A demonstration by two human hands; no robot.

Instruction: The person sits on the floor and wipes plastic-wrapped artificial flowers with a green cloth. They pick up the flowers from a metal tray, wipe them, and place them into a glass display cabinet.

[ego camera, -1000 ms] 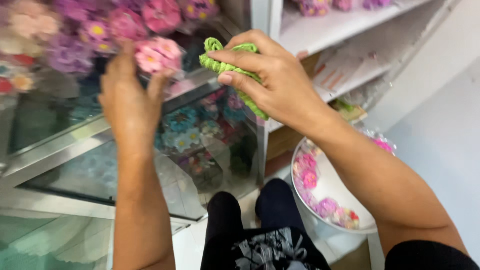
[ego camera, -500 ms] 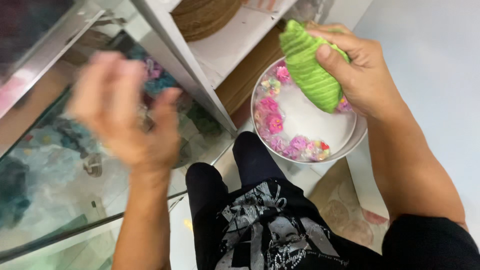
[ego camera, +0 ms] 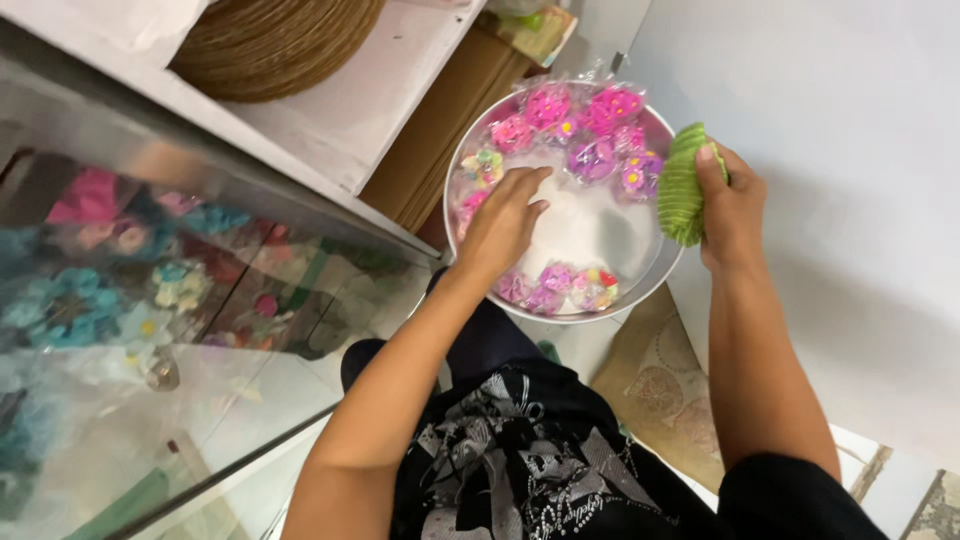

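A round white tray (ego camera: 655, 262) sits low on the floor beside my legs. Pink, purple and multicoloured wrapped flowers (ego camera: 590, 130) line its rim, and its middle is bare white. My left hand (ego camera: 503, 222) reaches down into the tray, fingers spread over the bare middle next to a pink flower (ego camera: 470, 203), holding nothing that I can see. My right hand (ego camera: 730, 205) is at the tray's right edge, closed on a green ribbed bundle of leaf-like pieces (ego camera: 682, 195).
A glass display case (ego camera: 150, 300) with blue, pink and cream flowers inside stands at the left. A white shelf (ego camera: 340, 110) holds a woven brown basket (ego camera: 270, 45). Flat cardboard (ego camera: 450, 120) leans under the shelf. A patterned mat (ego camera: 665, 390) lies on the floor.
My view has swung from the display case down to the tray. My left hand has dropped from the case's flowers into the tray. My right hand carried the green bundle down to the tray's edge.
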